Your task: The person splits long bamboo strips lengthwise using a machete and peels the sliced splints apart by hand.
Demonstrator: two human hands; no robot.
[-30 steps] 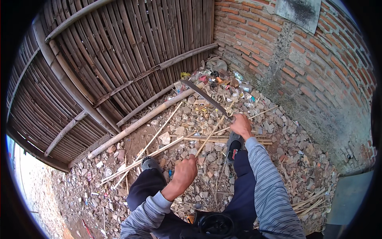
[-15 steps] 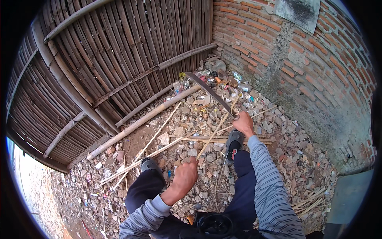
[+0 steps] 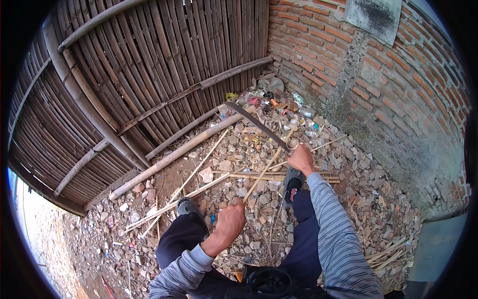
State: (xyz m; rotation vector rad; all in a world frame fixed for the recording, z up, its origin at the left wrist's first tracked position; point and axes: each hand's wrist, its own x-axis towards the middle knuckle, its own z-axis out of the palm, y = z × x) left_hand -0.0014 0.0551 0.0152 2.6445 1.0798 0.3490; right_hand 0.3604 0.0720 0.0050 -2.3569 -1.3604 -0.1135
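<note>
My right hand (image 3: pixel 302 159) is closed round the handle of a machete (image 3: pixel 259 127). The long dark blade slants up to the left, its tip over the end of a thick bamboo pole. My left hand (image 3: pixel 230 223), lower and nearer to me, is closed on the near end of a thin bamboo strip (image 3: pixel 268 169). From that fist the strip runs away from me and up to the right, its far part passing under or beside the blade close to my right hand. Whether blade and strip touch, I cannot tell. My fingers hide the handle.
Stony rubble (image 3: pixel 259 199) with litter covers the ground between my shoes. Loose bamboo strips (image 3: pixel 194 192) lie across it, more at lower right. The thick bamboo pole (image 3: pixel 174 157) lies along a bamboo slat fence (image 3: pixel 149 65); a brick wall (image 3: pixel 378 89) stands right.
My right hand has shifted slightly down and left, and the machete blade has come down with it. The left hand and its strip have barely moved.
</note>
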